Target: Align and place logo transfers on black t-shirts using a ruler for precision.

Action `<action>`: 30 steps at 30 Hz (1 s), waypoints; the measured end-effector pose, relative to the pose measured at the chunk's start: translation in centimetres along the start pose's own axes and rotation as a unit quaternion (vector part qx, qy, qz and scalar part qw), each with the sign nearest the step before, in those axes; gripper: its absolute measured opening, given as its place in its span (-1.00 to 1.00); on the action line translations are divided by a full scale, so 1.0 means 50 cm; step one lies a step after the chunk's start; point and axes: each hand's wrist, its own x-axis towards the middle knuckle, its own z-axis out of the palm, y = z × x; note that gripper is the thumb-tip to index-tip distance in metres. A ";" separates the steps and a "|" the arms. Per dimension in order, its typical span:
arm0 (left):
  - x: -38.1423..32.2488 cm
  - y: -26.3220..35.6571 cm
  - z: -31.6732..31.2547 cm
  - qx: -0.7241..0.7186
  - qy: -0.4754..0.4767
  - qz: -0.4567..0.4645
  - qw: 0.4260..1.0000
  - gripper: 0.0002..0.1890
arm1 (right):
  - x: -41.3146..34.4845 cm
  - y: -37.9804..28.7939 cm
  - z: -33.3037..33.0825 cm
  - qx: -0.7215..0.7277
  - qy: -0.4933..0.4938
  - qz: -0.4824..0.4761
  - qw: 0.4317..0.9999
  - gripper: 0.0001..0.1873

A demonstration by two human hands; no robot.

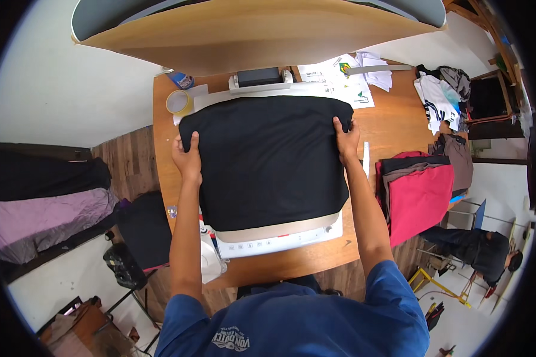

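A black cloth, possibly a garment, [272, 160] lies spread over the pale platen of a white press-like machine [281, 245], whose front panel with small icons shows below the cloth. At the cloth's upper left edge, my left hand [188, 156] pinches the fabric, thumb on top. My right hand [347, 136] grips the upper right corner in the same way, thumb uppermost and fingers partly hidden by the cloth. Behind the cloth stands a white holder with a dark, screen-like face [260, 78].
A large brown panel [259, 44] overhangs the table's back. A tape roll [177, 102] and a blue can [181, 80] stand back left. Printed papers [339, 85] and a metal ruler [379, 69] lie back right; folded red cloths [422, 196] sit rightward. Another person [482, 250] is far right.
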 end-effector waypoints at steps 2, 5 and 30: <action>0.002 0.014 -0.016 0.017 -0.002 0.003 1.000 -0.71 | -0.008 -0.018 0.000 0.048 0.027 -0.067 0.996 -0.58; -0.014 0.074 -0.033 -0.013 -0.067 -0.027 0.997 -0.73 | -0.014 -0.050 -0.019 0.038 -0.037 -0.030 0.998 -0.64; -0.646 0.278 0.093 -0.085 -0.313 0.016 0.946 -0.30 | -0.171 -0.133 -0.891 0.112 0.048 -0.216 0.969 -0.71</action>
